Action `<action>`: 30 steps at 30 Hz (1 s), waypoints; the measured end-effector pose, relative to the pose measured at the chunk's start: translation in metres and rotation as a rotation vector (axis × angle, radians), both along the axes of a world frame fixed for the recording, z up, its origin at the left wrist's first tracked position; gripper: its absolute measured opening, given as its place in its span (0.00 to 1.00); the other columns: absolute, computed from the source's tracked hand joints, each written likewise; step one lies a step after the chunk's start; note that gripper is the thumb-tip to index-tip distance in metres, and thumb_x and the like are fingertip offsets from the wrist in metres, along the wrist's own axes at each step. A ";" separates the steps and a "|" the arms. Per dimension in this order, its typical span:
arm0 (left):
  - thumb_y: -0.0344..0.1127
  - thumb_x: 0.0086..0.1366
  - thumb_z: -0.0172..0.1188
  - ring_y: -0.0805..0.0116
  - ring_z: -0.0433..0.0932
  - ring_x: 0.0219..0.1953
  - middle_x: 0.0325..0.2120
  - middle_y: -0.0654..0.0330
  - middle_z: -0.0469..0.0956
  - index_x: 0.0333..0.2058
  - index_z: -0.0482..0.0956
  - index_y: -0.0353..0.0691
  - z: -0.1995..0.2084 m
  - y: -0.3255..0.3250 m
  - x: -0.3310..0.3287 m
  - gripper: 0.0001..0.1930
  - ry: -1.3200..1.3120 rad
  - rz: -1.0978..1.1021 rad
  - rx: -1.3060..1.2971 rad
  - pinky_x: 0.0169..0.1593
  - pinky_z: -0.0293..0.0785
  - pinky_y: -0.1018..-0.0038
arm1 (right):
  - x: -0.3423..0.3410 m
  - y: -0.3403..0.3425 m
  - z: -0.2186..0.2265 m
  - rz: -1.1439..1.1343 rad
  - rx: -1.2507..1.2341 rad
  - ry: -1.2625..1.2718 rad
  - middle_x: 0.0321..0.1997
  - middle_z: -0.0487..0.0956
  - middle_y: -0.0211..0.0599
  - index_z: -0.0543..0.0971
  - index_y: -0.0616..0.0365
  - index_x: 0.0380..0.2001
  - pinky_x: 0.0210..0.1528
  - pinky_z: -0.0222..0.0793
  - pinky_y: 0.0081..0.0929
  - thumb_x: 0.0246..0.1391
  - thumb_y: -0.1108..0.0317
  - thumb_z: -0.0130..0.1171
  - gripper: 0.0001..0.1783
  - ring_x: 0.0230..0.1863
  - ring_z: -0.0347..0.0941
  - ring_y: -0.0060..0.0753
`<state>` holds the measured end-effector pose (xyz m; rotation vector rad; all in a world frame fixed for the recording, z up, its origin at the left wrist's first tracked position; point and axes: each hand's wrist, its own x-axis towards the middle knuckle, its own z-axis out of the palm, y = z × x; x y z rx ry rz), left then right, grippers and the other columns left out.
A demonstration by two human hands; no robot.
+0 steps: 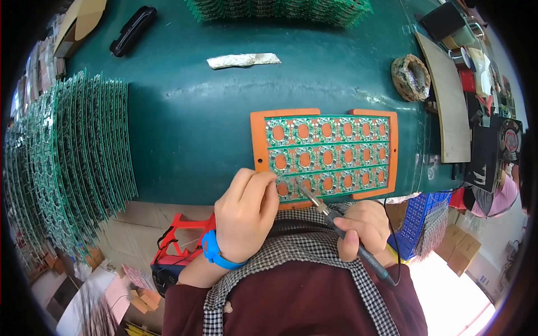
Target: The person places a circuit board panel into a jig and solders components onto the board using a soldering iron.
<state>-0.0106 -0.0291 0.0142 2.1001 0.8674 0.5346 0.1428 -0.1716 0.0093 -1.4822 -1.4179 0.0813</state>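
right hand (367, 225) is gripping one iron (333, 217) over one board (315, 149), left hand (245, 210), hold unclear, alongside; around, two stacks (92, 151), green table (185, 123); rightward, one crate (424, 217).

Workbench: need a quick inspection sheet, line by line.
Surface: green tabletop, pale glare patches.
Job things: circuit-board panel in orange tray; soldering iron, tip at the panel's bottom row.
Clutter: whitish strip, black case, brownish ring, left board stack, far board stack.
Left grip: fingertips at panel's lower-left corner, contact unclear.
Right grip: closed around the iron's handle.
Cables: black cord from the handle's rear.
Surroundings: blue crate, cardboard boxes, person in pink, all right.
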 end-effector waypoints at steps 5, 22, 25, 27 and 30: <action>0.19 0.55 0.59 0.63 0.75 0.25 0.27 0.56 0.72 0.34 0.75 0.33 -0.007 -0.009 -0.007 0.08 -0.037 -0.062 -0.003 0.28 0.72 0.71 | -0.006 -0.003 0.003 0.039 -0.050 -0.012 0.15 0.72 0.31 0.79 0.63 0.24 0.17 0.64 0.24 0.40 0.75 0.55 0.05 0.15 0.70 0.29; 0.19 0.55 0.59 0.58 0.76 0.25 0.27 0.55 0.73 0.33 0.72 0.35 -0.008 -0.019 -0.027 0.08 0.016 0.006 0.061 0.27 0.72 0.69 | -0.023 -0.010 -0.004 0.045 -0.015 -0.031 0.16 0.74 0.32 0.79 0.64 0.27 0.18 0.67 0.24 0.41 0.76 0.56 0.07 0.16 0.71 0.30; 0.19 0.55 0.59 0.58 0.76 0.26 0.27 0.55 0.73 0.33 0.72 0.35 -0.009 -0.020 -0.027 0.08 0.014 0.009 0.067 0.27 0.72 0.68 | -0.024 -0.009 -0.006 0.044 -0.024 -0.039 0.17 0.74 0.32 0.79 0.64 0.28 0.18 0.67 0.24 0.42 0.76 0.56 0.07 0.16 0.71 0.29; 0.19 0.55 0.59 0.58 0.76 0.26 0.27 0.55 0.73 0.33 0.72 0.35 -0.009 -0.020 -0.026 0.08 0.010 0.020 0.091 0.27 0.72 0.68 | -0.025 -0.008 -0.007 0.043 -0.029 -0.039 0.17 0.74 0.32 0.79 0.64 0.28 0.18 0.66 0.23 0.42 0.76 0.56 0.07 0.15 0.71 0.29; 0.20 0.55 0.60 0.58 0.76 0.26 0.27 0.56 0.73 0.34 0.73 0.35 -0.009 -0.021 -0.025 0.08 0.011 0.005 0.117 0.28 0.72 0.68 | -0.027 -0.005 -0.008 0.041 -0.014 -0.043 0.17 0.74 0.31 0.79 0.64 0.28 0.17 0.66 0.23 0.42 0.76 0.56 0.07 0.15 0.71 0.29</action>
